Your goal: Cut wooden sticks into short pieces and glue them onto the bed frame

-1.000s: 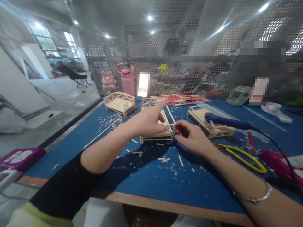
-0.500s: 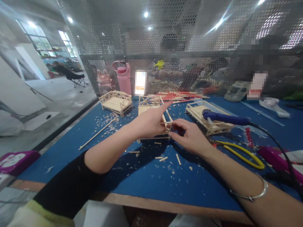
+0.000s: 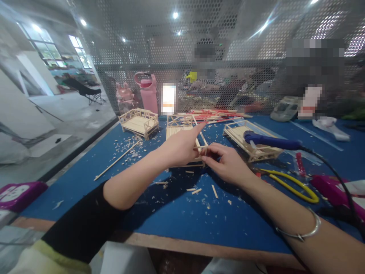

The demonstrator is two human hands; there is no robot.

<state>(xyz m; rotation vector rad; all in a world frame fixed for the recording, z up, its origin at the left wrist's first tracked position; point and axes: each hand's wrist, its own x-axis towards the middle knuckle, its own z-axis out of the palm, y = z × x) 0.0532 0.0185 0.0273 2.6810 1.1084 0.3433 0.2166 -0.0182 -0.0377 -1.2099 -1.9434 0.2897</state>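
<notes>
A small wooden-stick bed model [image 3: 178, 131] stands at the table's middle, partly covered by my hands. My left hand [image 3: 184, 144] reaches over it with the index finger stretched out along a slanting stick [image 3: 200, 131]; its other fingers are curled onto the model's near right corner. From the right, my right hand [image 3: 225, 161] pinches at that same corner, thumb and fingertips closed around a small stick piece. Exactly where the fingertips meet the sticks is partly hidden. To the right, a blue glue gun [image 3: 273, 142] rests on a second wooden model [image 3: 249, 146].
Another finished-looking wooden model [image 3: 139, 123] stands at the left behind a long stick [image 3: 116, 160]. Red and plain sticks [image 3: 211, 115] lie at the back before a perforated metal screen [image 3: 242, 57]. Yellow-handled pliers [image 3: 293, 186] and a black cable [image 3: 333, 171] lie right. Wood scraps [image 3: 196, 191] litter the front.
My right hand's fingertips have shifted slightly left and closed in on the model's corner. The left hand stays in nearly the same place.
</notes>
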